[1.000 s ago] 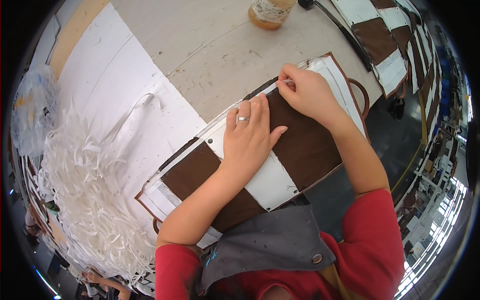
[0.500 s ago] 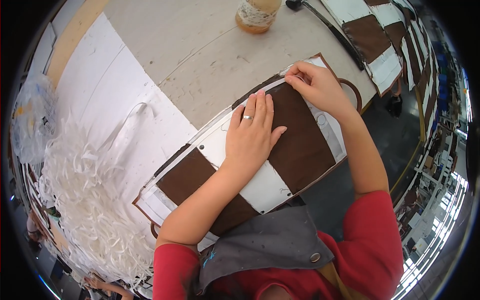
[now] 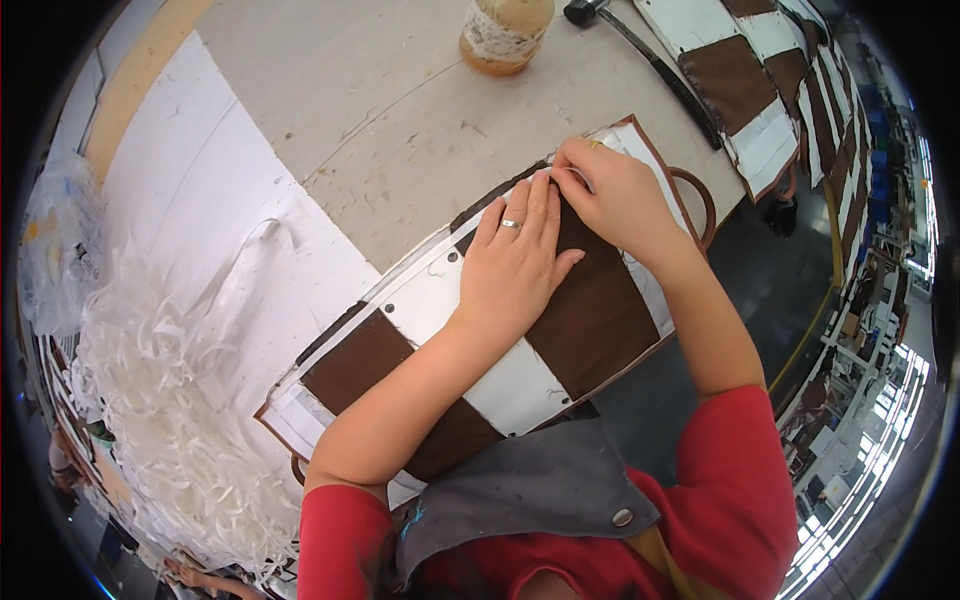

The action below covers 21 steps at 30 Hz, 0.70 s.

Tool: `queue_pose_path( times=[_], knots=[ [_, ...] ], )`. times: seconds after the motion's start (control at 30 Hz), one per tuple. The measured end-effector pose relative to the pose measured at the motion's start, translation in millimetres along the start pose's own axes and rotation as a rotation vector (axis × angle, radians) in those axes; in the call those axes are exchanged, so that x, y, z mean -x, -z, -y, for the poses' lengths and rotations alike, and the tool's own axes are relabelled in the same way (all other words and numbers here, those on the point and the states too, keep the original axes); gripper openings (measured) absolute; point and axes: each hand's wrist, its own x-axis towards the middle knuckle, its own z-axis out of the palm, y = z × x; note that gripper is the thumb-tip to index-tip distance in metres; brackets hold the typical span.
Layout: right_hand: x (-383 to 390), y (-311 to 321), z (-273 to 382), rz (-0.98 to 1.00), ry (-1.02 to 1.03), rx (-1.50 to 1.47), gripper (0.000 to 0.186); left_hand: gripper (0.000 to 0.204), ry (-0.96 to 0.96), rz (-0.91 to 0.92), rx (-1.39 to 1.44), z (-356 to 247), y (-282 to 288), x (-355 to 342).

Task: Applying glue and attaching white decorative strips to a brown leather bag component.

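Bag-making workshop by its look, scuffed worktable (image 3: 400,130), handled brown-and-white panel (image 3: 605,310), similar panels (image 3: 728,82) piled beyond, hammer (image 3: 672,90), jar (image 3: 503,38), heaped white strips (image 3: 190,440), another worker's arm (image 3: 215,582), bright strip lights (image 3: 868,470).

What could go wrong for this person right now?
The narrow white strip might go crooked if the left hand or right hand slips. The brown-and-white patchwork panel seems to overhang the table, so it could tip or slide. The pile of loose white strips lies close by and might snag on it.
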Motion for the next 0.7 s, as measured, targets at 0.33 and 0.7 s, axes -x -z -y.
queue_pose_path(
  times=[0.33,0.7],
  knots=[
    [2,12,-15,-0.039,-0.052,-0.236,0.013,0.062,0.032,0.02,-0.08,-3,-4,2],
    [-2,2,-14,-0.115,0.113,0.142,0.01,0.061,-0.008,-0.037,-0.059,-7,-5,-17]
  ],
)
